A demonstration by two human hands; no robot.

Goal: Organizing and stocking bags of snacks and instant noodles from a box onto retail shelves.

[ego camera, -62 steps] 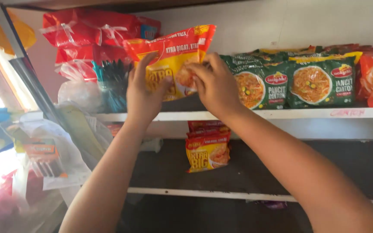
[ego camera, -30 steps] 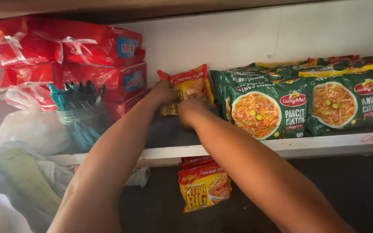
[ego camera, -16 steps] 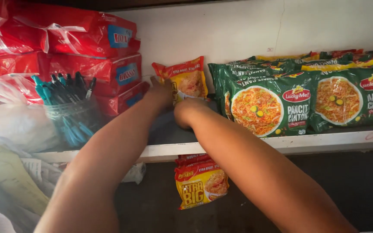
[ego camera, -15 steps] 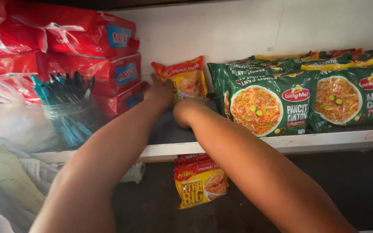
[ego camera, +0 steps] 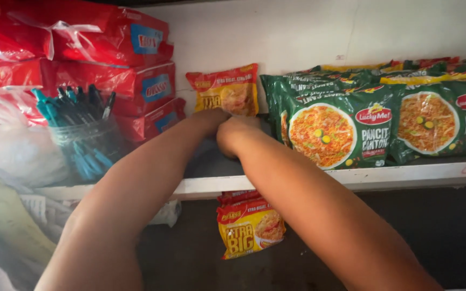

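An orange and yellow noodle packet (ego camera: 225, 90) stands upright against the white back wall of the upper shelf (ego camera: 405, 175). Both my arms reach in to its base. My left hand (ego camera: 210, 116) is at the packet's lower left edge, and my right hand (ego camera: 237, 133) is just below its lower right. The fingers of both hands point away from me and are hidden behind the knuckles and wrists, so I cannot tell whether they grip the packet.
Green noodle packets (ego camera: 330, 126) stand in rows on the right. Red plastic-wrapped packs (ego camera: 130, 70) are stacked at left beside a clear jar of blue pens (ego camera: 82, 134) and a white plastic bag (ego camera: 12, 156). More orange packets (ego camera: 249, 229) lie on the lower shelf.
The orange packet went from being held up in front of the shelf to standing against the back wall. Both hands followed it in and dropped to its base.
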